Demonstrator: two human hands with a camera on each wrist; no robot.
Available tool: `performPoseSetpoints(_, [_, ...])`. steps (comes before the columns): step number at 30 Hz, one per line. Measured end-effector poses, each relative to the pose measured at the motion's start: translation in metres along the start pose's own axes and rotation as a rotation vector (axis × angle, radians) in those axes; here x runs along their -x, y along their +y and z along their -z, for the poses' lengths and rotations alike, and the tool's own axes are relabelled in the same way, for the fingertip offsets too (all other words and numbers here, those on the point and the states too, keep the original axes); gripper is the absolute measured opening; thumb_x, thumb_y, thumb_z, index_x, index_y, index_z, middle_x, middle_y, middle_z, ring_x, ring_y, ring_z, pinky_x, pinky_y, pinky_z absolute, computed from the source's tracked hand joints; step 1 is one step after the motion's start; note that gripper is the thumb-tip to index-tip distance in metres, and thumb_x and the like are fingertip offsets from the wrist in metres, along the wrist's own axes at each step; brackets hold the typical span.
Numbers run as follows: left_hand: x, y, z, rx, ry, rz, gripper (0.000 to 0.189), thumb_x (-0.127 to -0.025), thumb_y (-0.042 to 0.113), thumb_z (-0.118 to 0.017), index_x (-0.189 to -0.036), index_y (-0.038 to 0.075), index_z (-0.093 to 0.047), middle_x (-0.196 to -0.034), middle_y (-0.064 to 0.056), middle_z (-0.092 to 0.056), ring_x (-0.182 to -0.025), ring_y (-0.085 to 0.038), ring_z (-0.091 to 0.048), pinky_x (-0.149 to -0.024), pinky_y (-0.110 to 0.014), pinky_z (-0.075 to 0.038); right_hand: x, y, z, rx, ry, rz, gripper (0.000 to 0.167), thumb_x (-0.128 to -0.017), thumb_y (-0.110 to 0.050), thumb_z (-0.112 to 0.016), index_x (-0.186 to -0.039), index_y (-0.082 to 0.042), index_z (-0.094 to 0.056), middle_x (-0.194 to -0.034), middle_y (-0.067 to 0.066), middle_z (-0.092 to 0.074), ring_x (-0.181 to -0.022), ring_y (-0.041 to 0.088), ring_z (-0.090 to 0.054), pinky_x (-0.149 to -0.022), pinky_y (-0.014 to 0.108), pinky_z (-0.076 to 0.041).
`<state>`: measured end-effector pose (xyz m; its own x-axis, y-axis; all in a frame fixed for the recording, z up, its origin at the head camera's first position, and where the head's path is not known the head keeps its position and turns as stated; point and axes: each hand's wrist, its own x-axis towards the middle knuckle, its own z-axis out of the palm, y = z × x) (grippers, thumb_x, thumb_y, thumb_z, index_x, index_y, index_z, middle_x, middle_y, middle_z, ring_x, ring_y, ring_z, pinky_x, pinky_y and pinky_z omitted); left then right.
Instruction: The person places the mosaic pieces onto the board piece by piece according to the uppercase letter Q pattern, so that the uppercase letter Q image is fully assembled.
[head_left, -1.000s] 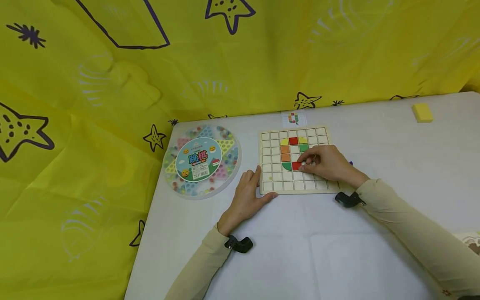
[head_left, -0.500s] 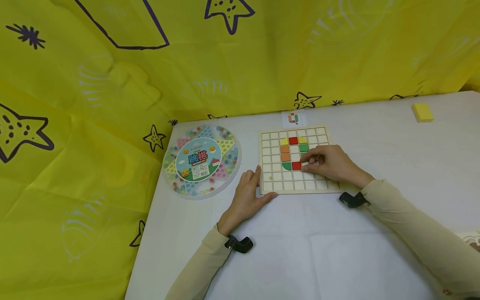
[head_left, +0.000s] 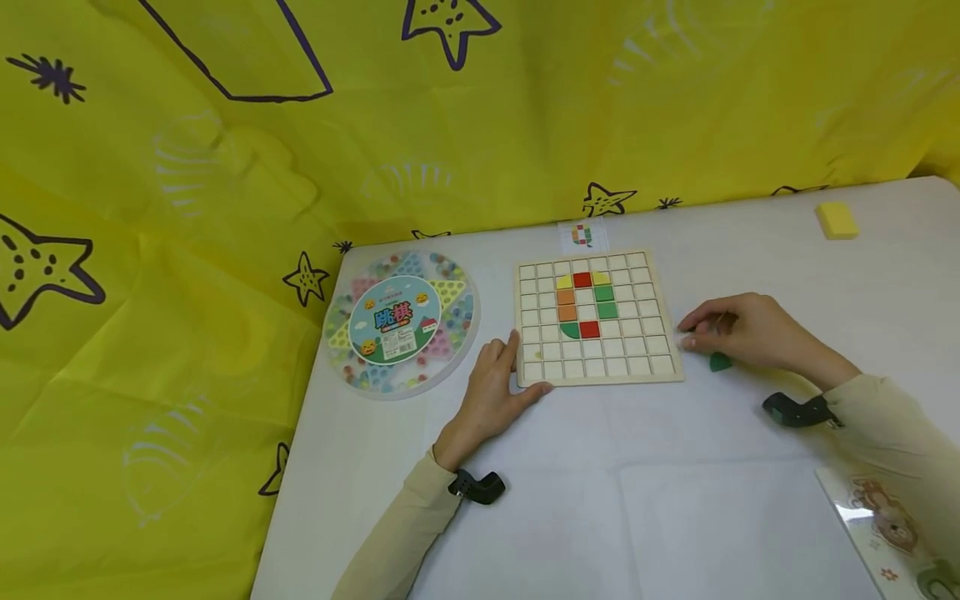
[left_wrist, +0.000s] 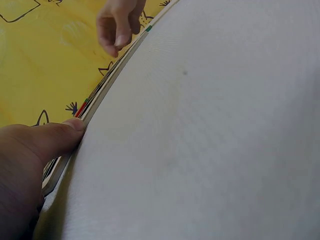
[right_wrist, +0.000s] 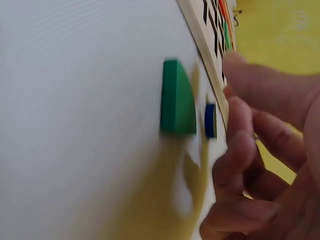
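Observation:
My left hand (head_left: pixel 489 400) rests against the lower left corner of a wooden grid board (head_left: pixel 546 371). Its thumb (left_wrist: pixel 62 135) lies along the front edge; the other fingers are by the left side. Red, yellow, orange and green tiles form a ring on the board, including a red tile (head_left: pixel 589 330) and a green quarter-round tile (head_left: pixel 570 331). Right of the board, my right hand (head_left: pixel 750 332) hovers with thumb and index finger close together; whether they pinch anything is unclear. A green quarter-round block (right_wrist: pixel 178 100) stands below this hand, near a small blue piece (right_wrist: pixel 210 121).
A pattern card (head_left: pixel 582 236) lies behind the board. To its left sits a round Chinese checkers box (head_left: pixel 395 321). A yellow block (head_left: pixel 836 221) is at the far right, and a clear sheet with a bear print (head_left: pixel 888 525) near the right sleeve. Yellow cloth hangs behind.
My right hand has left the red tile on the board and moved right, past the board's edge, uncovering the green tiles on the ring's right side. My left hand stays at the corner.

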<state>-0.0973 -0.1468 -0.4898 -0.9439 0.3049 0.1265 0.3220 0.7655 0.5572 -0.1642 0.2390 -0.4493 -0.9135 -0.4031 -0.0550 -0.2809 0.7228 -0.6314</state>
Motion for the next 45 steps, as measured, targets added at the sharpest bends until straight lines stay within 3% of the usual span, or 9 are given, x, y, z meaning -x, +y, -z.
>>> performPoseSetpoints(10, [0.001, -0.002, 0.002, 0.005, -0.009, 0.018, 0.097, -0.091, 0.036, -0.086, -0.16, -0.01, -0.035, -0.098, -0.008, -0.051, -0.093, -0.018, -0.04, -0.077, -0.026, -0.034, 0.029, 0.018, 0.004, 0.072, 0.01, 0.069, 0.025, -0.08, -0.016, -0.094, -0.102, -0.016, -0.08, -0.084, -0.012, -0.065, -0.068, 0.0, -0.048, -0.062, 0.021, -0.043])
performPoseSetpoints(24, [0.003, -0.003, 0.0, 0.008, -0.011, 0.027, 0.097, -0.092, 0.038, -0.085, -0.161, -0.009, -0.035, -0.098, -0.008, -0.05, -0.092, -0.016, -0.039, -0.077, -0.025, -0.034, 0.029, 0.02, -0.001, 0.118, 0.051, 0.079, 0.028, -0.077, -0.018, -0.096, -0.087, -0.018, -0.069, -0.079, -0.01, -0.062, -0.069, -0.002, -0.046, -0.062, 0.022, -0.042])
performPoseSetpoints(28, [0.003, -0.003, 0.0, 0.003, 0.004, 0.007, 0.096, -0.091, 0.037, -0.085, -0.159, -0.01, -0.037, -0.097, -0.007, -0.05, -0.092, -0.017, -0.04, -0.078, -0.027, -0.034, 0.028, 0.018, -0.001, 0.078, 0.046, 0.069, 0.027, -0.08, -0.013, -0.093, -0.091, -0.015, -0.068, -0.078, -0.008, -0.061, -0.068, -0.001, -0.047, -0.061, 0.023, -0.043])
performPoseSetpoints(35, [0.003, -0.002, 0.0, 0.009, -0.003, 0.002, 0.096, -0.092, 0.038, -0.084, -0.16, -0.01, -0.036, -0.098, -0.008, -0.05, -0.092, -0.017, -0.039, -0.078, -0.027, -0.033, 0.023, 0.011, -0.002, 0.034, 0.033, 0.103, 0.028, -0.094, -0.004, -0.078, -0.119, -0.015, -0.074, -0.072, -0.006, -0.053, -0.064, 0.003, -0.043, -0.06, 0.025, -0.036])
performPoseSetpoints(39, [0.002, -0.001, 0.0, 0.008, -0.005, 0.003, 0.097, -0.092, 0.039, -0.084, -0.16, -0.01, -0.036, -0.098, -0.007, -0.05, -0.093, -0.017, -0.039, -0.079, -0.027, -0.034, 0.02, 0.004, -0.002, 0.035, 0.013, 0.07, 0.023, -0.097, -0.003, -0.072, -0.114, -0.017, -0.079, -0.086, 0.001, -0.067, -0.071, 0.004, -0.043, -0.064, 0.025, -0.035])
performPoseSetpoints(42, [0.002, -0.001, 0.0, 0.006, -0.006, 0.003, 0.097, -0.091, 0.039, -0.085, -0.16, -0.01, -0.036, -0.098, -0.007, -0.049, -0.093, -0.017, -0.039, -0.079, -0.027, -0.034, 0.017, -0.001, -0.003, 0.032, 0.01, 0.055, 0.018, -0.099, -0.004, -0.069, -0.109, -0.016, -0.078, -0.091, 0.002, -0.068, -0.074, 0.006, -0.044, -0.067, 0.026, -0.036])
performPoseSetpoints(45, [0.002, -0.001, 0.0, 0.004, -0.007, 0.002, 0.098, -0.091, 0.04, -0.085, -0.16, -0.01, -0.035, -0.098, -0.007, -0.049, -0.093, -0.017, -0.039, -0.079, -0.027, -0.034, 0.014, -0.005, -0.005, 0.005, 0.024, 0.051, 0.01, -0.101, -0.007, -0.069, -0.109, -0.013, -0.072, -0.081, 0.0, -0.058, -0.07, 0.007, -0.044, -0.066, 0.027, -0.035])
